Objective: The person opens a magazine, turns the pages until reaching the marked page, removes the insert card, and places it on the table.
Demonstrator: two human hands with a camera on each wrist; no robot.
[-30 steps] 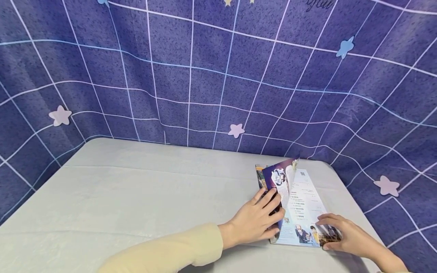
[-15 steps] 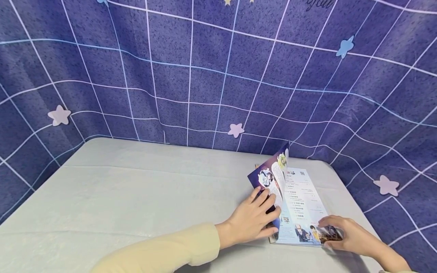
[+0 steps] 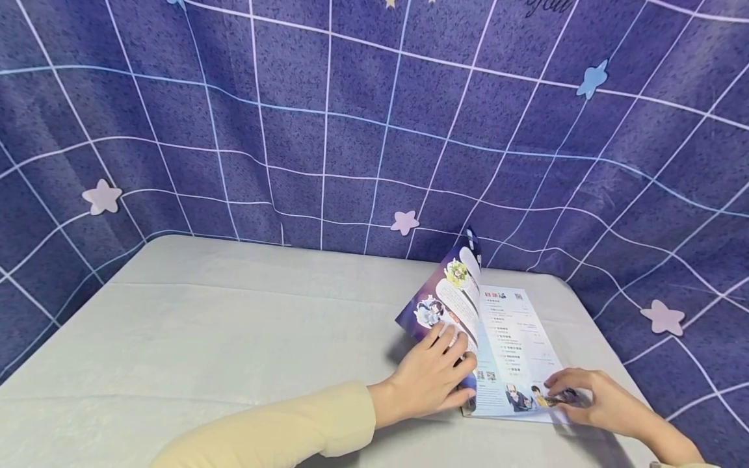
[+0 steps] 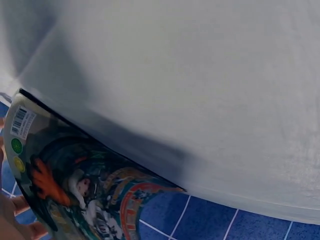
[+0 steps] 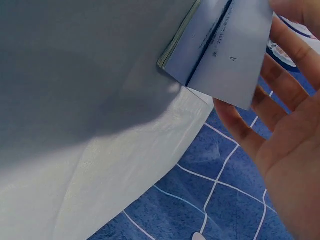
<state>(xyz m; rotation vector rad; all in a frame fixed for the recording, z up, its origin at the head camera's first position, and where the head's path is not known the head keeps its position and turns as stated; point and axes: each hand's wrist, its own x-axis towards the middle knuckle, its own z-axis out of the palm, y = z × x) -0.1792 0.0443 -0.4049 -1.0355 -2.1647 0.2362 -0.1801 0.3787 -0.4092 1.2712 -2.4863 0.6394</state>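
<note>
An illustrated magazine (image 3: 515,344) lies open near the table's right end, its right side showing a contents page. Its cover, with a purple cartoon inner face (image 3: 430,292), stands tilted up to the left. My left hand (image 3: 433,374) lies with spread fingers on the lower part of that inner face. The left wrist view shows the cover's colourful outside (image 4: 90,185) with a barcode, fingertips at its edge. My right hand (image 3: 608,406) pinches the magazine's lower right corner. In the right wrist view, fingers (image 5: 272,95) pass behind a pale printed page (image 5: 232,55), with the thumb over its edge.
A pale cloth covers the table (image 3: 234,338). Behind it and along both sides hangs a blue grid-patterned curtain (image 3: 292,130) with star shapes. The table's right edge runs close beside my right hand.
The cover has swung leftward and opened wider, uncovering more of the contents page. My left hand has shifted slightly left with it. My right hand stays at the corner, which now looks paler.
</note>
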